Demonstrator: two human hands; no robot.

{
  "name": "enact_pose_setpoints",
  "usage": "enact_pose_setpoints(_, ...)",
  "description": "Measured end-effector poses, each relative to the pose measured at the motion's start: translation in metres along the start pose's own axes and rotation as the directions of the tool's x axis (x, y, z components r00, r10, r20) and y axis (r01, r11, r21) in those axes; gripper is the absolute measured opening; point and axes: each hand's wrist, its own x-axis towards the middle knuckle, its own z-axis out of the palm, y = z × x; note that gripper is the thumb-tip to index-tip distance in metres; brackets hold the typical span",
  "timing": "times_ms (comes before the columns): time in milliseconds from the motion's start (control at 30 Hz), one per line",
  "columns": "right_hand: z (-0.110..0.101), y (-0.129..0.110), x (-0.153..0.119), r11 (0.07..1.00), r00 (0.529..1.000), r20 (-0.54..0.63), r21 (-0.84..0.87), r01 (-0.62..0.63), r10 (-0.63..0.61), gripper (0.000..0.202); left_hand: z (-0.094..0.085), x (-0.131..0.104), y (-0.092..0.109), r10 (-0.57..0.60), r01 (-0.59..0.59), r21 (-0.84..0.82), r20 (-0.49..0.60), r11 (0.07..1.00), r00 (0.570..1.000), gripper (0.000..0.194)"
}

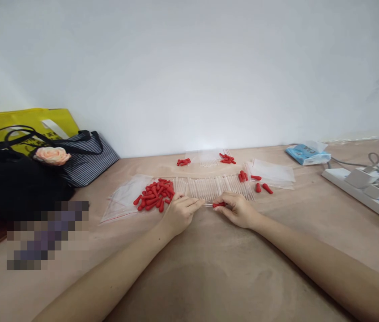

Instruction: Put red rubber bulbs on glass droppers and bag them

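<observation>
My left hand (181, 213) is closed on one end of a thin clear tube (208, 205), beside a pile of red rubber bulbs (151, 195). Pinched in my right hand (235, 209) is a red bulb (219, 204), which meets the tube's right end. Just behind both hands lies a row of clear tubes (206, 188), side by side. A few more red bulbs (267, 188) are scattered at the row's right end. Clear plastic bags lie under the pile (118, 206) and at the right (271, 173).
Near the wall lie two small groups of red bulbs (183, 162) (227, 158) with more tubes between them. A striped bag (90, 161), a black bag (18, 183) and a yellow bag (51, 118) stand left. A blue packet (306, 154) and a power strip (360, 188) are right.
</observation>
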Motion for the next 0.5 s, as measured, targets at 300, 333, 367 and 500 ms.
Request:
enact_pose_setpoints(300, -0.0014, 0.0032, -0.0006, 0.939, 0.984, -0.001, -0.298, 0.171, -0.18, 0.018, 0.0031, 0.0003, 0.0068, 0.064, -0.055, 0.115, -0.074, 0.992, 0.995, 0.03)
enact_pose_setpoints(333, -0.0012, 0.0029, -0.0007, 0.923, 0.979, 0.001, -0.334, 0.192, -0.203, 0.018, 0.0031, 0.0006, 0.0075, 0.078, -0.067, 0.125, -0.088, 0.99, 0.993, 0.029)
enact_pose_setpoints(367, -0.001, 0.0027, -0.0007, 0.907, 0.974, -0.001, -0.366, 0.211, -0.227, 0.018, 0.0031, 0.001, 0.008, 0.094, -0.079, 0.134, -0.107, 0.988, 0.99, 0.029)
enact_pose_setpoints(500, -0.0007, 0.0017, -0.0006, 0.856, 0.951, -0.008, -0.437, 0.275, -0.309, 0.016, 0.0033, 0.0022, 0.0091, 0.152, -0.124, 0.166, -0.168, 0.978, 0.974, 0.026)
